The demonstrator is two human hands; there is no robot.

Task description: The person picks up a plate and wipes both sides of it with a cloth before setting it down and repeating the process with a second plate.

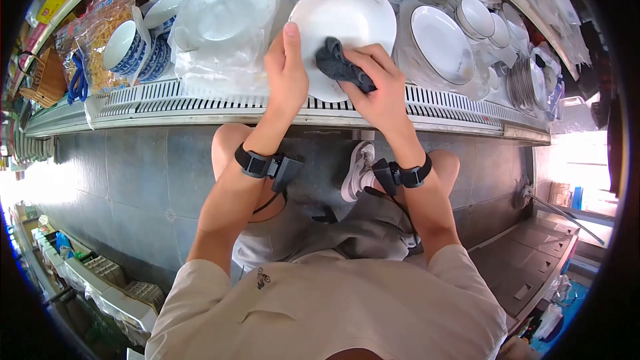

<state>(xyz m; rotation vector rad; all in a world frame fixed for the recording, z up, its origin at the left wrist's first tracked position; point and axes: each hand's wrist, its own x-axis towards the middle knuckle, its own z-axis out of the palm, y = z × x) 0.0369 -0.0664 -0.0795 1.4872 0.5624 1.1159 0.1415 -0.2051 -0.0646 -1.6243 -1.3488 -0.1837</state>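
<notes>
A round white plate (347,10) is tilted up in front of me above the slotted shelf edge. My left hand (287,70) grips its left rim, the thumb lying over the front. A dark grey cloth (337,63) is bunched in my right hand (378,83), pressed against the lower right of the plate's face. To the left lies a white plate in clear plastic wrap (227,13). On the right, close to my right hand, stands an oval white dish (442,45).
Blue-patterned bowls (127,47) and packets of dried food (100,33) fill the shelf's left. White bowls (475,17) and stacked plates (527,83) stand right. The slotted metal edge (200,97) runs across the front. A brown cabinet (527,253) is at lower right, crates (103,270) at lower left.
</notes>
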